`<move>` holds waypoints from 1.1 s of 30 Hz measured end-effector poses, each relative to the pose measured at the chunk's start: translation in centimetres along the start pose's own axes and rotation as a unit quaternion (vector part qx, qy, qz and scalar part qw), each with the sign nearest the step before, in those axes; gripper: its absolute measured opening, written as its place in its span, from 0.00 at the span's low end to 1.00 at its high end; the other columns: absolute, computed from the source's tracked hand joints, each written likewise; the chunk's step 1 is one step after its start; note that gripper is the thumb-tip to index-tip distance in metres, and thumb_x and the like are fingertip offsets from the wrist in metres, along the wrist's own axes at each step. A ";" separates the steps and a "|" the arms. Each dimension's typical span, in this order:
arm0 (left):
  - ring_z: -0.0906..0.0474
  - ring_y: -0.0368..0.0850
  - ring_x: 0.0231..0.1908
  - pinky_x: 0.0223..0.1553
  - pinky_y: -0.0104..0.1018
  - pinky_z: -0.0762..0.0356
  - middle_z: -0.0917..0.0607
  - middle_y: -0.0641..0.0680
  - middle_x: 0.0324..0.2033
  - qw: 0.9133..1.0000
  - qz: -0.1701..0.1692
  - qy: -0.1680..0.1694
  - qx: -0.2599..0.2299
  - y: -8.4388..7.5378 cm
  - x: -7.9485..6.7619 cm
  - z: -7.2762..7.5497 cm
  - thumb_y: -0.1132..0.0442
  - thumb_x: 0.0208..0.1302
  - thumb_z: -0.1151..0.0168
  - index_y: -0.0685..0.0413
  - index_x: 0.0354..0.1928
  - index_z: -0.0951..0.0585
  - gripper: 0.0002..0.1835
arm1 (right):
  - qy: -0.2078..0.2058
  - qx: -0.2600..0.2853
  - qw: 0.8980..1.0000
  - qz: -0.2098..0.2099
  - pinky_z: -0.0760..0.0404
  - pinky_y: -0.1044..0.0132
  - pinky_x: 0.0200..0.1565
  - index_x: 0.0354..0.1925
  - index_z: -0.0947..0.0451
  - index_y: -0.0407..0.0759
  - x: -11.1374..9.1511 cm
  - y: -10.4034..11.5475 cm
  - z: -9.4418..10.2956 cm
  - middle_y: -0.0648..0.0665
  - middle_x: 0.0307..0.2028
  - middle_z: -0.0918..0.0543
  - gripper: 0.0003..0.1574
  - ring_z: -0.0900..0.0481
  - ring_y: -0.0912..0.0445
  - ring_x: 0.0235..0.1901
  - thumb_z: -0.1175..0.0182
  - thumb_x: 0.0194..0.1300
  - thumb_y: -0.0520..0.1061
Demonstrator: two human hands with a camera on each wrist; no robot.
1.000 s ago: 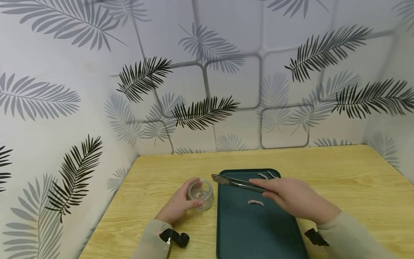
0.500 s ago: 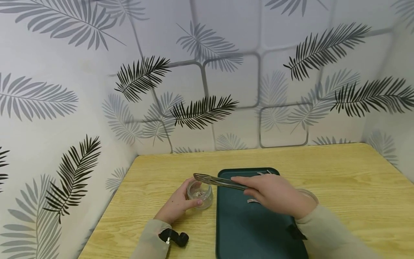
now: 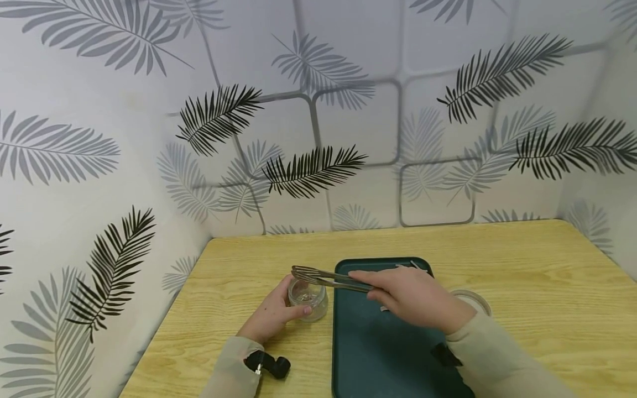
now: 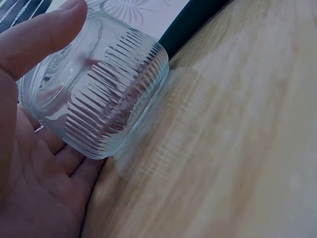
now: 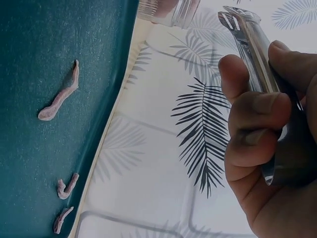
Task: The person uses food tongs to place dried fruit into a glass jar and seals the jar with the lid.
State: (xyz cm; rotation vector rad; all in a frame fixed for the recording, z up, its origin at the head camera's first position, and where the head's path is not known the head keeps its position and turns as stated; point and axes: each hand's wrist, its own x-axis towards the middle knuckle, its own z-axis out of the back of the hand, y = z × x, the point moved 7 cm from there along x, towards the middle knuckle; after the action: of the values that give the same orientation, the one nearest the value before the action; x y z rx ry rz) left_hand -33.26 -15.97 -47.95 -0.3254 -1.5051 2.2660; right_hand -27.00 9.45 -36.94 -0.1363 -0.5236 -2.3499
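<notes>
On the table left of the tray, my left hand [image 3: 271, 319] holds a small glass jar [image 3: 314, 312], thumb at its near side and fingers around the back. The left wrist view shows its ribbed wall and pinkish strips [image 4: 121, 109] lying inside near the bottom. My right hand [image 3: 415, 296] grips metal tongs [image 3: 343, 281], whose tips reach over the jar's mouth. In the right wrist view the tongs [image 5: 257, 49] have slightly parted tips, with no strip showing between them. The dark green tray [image 3: 368, 354] bears several pale pink strips [image 5: 60, 101], partly hidden by my right hand in the head view.
A round clear rim [image 3: 475, 301] lies right of the tray, partly behind my right forearm. The wooden table [image 3: 537, 276] meets a leaf-patterned wall [image 3: 348, 188] at the back. Black straps with small devices [image 3: 269, 366] sit on both wrists.
My right hand has brought the tongs leftward from above the tray to over the jar, and their arms have spread somewhat. My left hand and the jar stay in place.
</notes>
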 end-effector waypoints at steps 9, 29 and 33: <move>0.35 0.51 0.70 0.68 0.55 0.40 0.29 0.52 0.69 1.000 0.007 -0.008 0.007 0.0 -0.1 0.0 0.51 0.63 0.27 0.41 0.76 0.39 0.43 | 0.007 0.009 1.000 -0.008 0.31 0.66 0.27 0.75 0.34 0.61 -0.8 -0.8 0.2 0.68 0.31 0.21 0.33 0.29 0.71 0.22 0.43 0.76 0.54; 0.37 0.52 0.71 0.68 0.55 0.39 0.32 0.53 0.72 1.000 0.002 0.009 -0.009 0.0 -0.1 0.0 0.53 0.65 0.28 0.47 0.78 0.42 0.45 | 0.032 -0.006 0.998 -0.062 0.33 0.65 0.29 0.76 0.36 0.59 -4.9 -5.0 1.1 0.63 0.22 0.31 0.35 0.37 0.66 0.18 0.47 0.76 0.61; 0.36 0.51 0.71 0.67 0.53 0.38 0.32 0.52 0.72 1.000 0.000 0.009 -0.004 -0.1 -0.1 0.0 0.52 0.65 0.28 0.46 0.78 0.42 0.45 | 0.038 -0.008 0.997 -0.069 0.31 0.64 0.32 0.76 0.35 0.58 -5.9 -5.9 1.1 0.62 0.32 0.20 0.35 0.32 0.68 0.23 0.45 0.75 0.60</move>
State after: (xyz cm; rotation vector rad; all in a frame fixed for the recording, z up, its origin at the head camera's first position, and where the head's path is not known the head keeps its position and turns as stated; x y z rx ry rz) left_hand -33.18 -16.00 -47.83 -0.3476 -1.5065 2.2519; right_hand -26.66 17.57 -39.33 -0.0167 -0.4914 -2.4838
